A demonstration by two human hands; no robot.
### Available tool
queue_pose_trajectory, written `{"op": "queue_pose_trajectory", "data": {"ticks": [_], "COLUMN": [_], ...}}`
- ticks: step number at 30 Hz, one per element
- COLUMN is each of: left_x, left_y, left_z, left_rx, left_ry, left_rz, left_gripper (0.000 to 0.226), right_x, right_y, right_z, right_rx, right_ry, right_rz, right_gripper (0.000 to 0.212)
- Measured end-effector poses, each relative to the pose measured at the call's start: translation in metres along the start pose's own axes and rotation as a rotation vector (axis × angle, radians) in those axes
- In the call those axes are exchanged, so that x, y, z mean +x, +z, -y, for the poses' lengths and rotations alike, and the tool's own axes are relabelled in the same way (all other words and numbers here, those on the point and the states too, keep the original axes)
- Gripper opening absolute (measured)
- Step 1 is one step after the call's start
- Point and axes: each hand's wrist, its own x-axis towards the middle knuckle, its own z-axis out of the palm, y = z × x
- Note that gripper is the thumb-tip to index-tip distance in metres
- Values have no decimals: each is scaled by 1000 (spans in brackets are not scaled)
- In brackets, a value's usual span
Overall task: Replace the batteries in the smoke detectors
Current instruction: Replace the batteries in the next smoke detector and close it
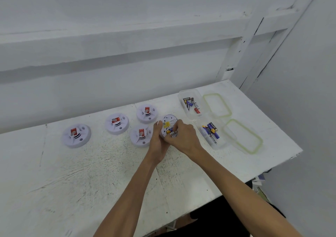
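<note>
The left hand (158, 142) holds one smoke detector (171, 121) up off the table (91, 173). The hand wraps around its left and bottom side, and the thumb sticks up along the edge. The smoke detector is turned so its back faces up, and the battery slot is open.

The right hand (184, 137) is right next to the left hand, on the lower part of the smoke detector. Its fingers are bent, and the tips pinch a battery (172, 133) in the slot. The two hands touch each other there.

Four more smoke detectors lie face up on the table, to the left of the hands: a far-left one (76, 135), a middle one (117, 123), a back one (147, 113) and a close one (141, 135) just beside the left hand.

To the right of the hands are two clear boxes with batteries inside, the far box (181, 94) and the near box (219, 145). Beside each box lies a lid with a green rim, the far lid (217, 105) and the near lid (243, 135).
</note>
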Motion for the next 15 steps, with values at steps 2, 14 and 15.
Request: {"op": "queue_pose_trajectory", "data": {"ticks": [2,14,15], "left_x": [1,1,1], "left_y": [0,-2,-2], "left_z": [3,5,5], "left_rx": [8,-18,-21], "left_ry": [18,19,17], "left_rz": [-5,-28,-30], "left_gripper": [66,65,66], "right_x": [1,1,1], "right_y": [-2,-8,-8], "right_z": [0,-4,-4], "right_rx": [-20,-5,-16], "right_ry": [-9,-15,-19], "right_rz": [11,47,52], "right_gripper": [42,45,47]}}
